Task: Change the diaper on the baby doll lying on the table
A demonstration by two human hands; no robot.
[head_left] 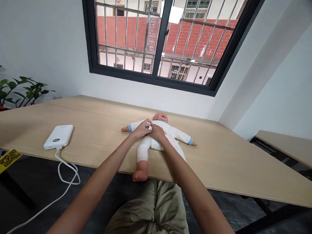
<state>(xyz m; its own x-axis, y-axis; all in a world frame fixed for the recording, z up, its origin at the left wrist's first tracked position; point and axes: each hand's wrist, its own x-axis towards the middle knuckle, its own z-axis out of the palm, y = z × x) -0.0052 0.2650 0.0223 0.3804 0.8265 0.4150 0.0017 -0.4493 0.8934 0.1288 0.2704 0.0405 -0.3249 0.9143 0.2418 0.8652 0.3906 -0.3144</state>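
A baby doll [171,130] lies on its back on the table, its head toward the window and its arms spread. It wears a white shirt with blue collar and cuffs, and white leggings; one bare foot [141,171] reaches the table's near edge. My left hand [143,128] is closed in a pinch on the shirt at the doll's left-of-picture side. Right beside it, my right hand [157,132] has its fingers bent and closed on the same patch of shirt. The small detail between my fingertips is hidden. My right forearm covers part of the doll's other leg.
On the left of the wooden table [98,145] lies a white power bank [59,136], its white cable [64,192] hanging over the front edge. A potted plant [14,90] stands at far left. Behind the table are a wall and a barred window [156,37]. Another table [291,148] is at right.
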